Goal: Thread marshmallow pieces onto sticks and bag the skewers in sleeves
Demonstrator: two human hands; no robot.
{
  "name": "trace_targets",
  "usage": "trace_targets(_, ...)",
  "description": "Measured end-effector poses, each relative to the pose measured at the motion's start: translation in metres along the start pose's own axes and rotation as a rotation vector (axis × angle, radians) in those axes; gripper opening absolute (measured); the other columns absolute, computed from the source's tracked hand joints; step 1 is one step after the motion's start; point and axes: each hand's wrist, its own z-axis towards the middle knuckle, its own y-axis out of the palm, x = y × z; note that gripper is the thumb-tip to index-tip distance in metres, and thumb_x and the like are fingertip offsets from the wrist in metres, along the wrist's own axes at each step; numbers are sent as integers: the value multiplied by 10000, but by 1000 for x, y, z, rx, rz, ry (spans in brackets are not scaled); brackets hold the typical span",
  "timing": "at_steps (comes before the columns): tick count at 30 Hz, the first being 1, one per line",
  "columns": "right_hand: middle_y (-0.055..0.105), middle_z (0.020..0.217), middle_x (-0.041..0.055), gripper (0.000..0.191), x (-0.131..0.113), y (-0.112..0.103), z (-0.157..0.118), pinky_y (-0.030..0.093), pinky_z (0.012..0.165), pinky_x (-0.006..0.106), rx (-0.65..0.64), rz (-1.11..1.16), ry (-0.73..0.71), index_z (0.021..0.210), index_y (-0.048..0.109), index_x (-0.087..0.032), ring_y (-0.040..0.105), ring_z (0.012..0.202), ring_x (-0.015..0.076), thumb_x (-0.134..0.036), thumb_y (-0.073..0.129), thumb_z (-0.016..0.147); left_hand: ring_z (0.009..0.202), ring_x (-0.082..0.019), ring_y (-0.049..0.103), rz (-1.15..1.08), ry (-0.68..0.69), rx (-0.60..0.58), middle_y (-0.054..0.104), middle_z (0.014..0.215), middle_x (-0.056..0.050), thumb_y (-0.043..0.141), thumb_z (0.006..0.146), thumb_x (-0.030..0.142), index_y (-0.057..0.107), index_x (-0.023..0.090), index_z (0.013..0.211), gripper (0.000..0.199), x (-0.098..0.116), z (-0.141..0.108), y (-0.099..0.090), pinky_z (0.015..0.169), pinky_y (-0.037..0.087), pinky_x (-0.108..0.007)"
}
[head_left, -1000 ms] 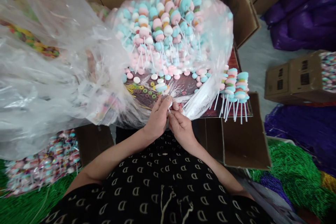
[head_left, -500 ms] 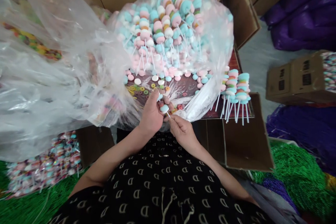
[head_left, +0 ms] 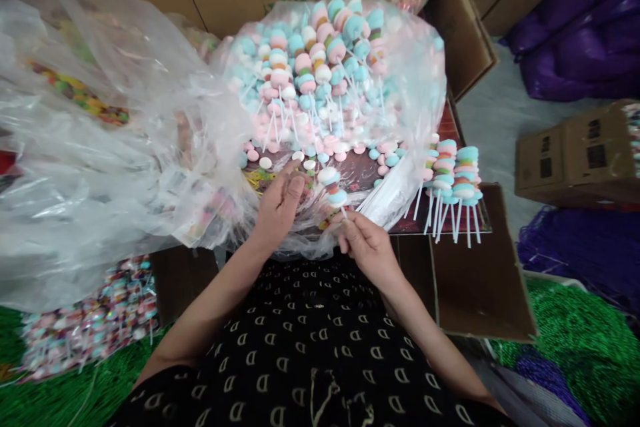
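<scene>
Between finger and thumb, my right hand (head_left: 367,243) pinches the white stick of a candy skewer (head_left: 334,188) with white, blue and reddish pieces, held upright. My left hand (head_left: 281,203) is off the skewer, over the tray's near left part beside small yellow and green gummy rings (head_left: 263,179). Its fingers point forward, partly apart, and I see nothing held in them. Beyond my hands, loose pink, white and blue candies (head_left: 265,163) line the mouth of a clear bag, with many finished skewers (head_left: 306,73) lying on top.
More skewers (head_left: 466,177) lie at the tray's right edge, near a bundle of white sticks (head_left: 383,197). Large plastic bags (head_left: 100,167) cover the left. An open cardboard box (head_left: 480,280) stands below right; wrapped skewers (head_left: 95,320) lie lower left.
My left hand has let go of the skewer and moved left. My right hand has shifted right with the skewer, which now stands in full view. The whole view has tilted slightly.
</scene>
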Motion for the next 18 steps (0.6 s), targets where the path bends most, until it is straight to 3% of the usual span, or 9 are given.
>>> trace_targets(2,603,590,-57,380,-3,-11,3,409,501,262,82,44,33,1058,711,-212,479,464,114,-578,616,1017,1184,-305,693,415,196,44,766,1201,-126,575,1040,457,742,235,1235,340,-12,12,-23,1094,536,-498)
trace_targets(3,630,610,-52,387,-5,-15,5,409,488,259,112,76,43,1062,703,-214,487,458,111,-591,641,999,1219,-329,672,583,231,73,761,1220,-138,549,1041,378,759,235,1230,317,-17,18,-33,1131,504,-529)
trace_targets(7,721,703,-23,374,-6,-20,12,438,477,252,152,198,39,1062,670,-225,555,480,116,-579,703,945,1226,-402,648,1005,196,24,723,1325,-219,450,998,179,745,148,1299,423,-30,38,-51,1110,482,-573)
trace_targets(12,755,813,11,196,-5,-24,23,431,501,233,218,195,17,950,655,-220,560,539,105,-402,709,903,1124,-395,687,1078,124,0,733,1254,-227,450,977,171,742,135,1284,425,-37,54,-54,1028,526,-533)
trace_targets(15,699,747,-18,152,-5,-37,34,317,462,222,313,184,1,900,647,-215,416,483,77,-346,709,853,1116,-366,697,1023,175,48,761,1191,-193,459,986,224,762,169,1220,387,-39,55,-56,1008,552,-494)
trace_targets(18,557,631,-65,203,-3,-51,45,265,465,231,403,151,-26,913,675,-212,343,480,84,-409,702,871,1134,-320,711,936,274,79,788,1178,-145,460,1016,282,764,205,1216,372,-38,48,-56,1033,565,-453)
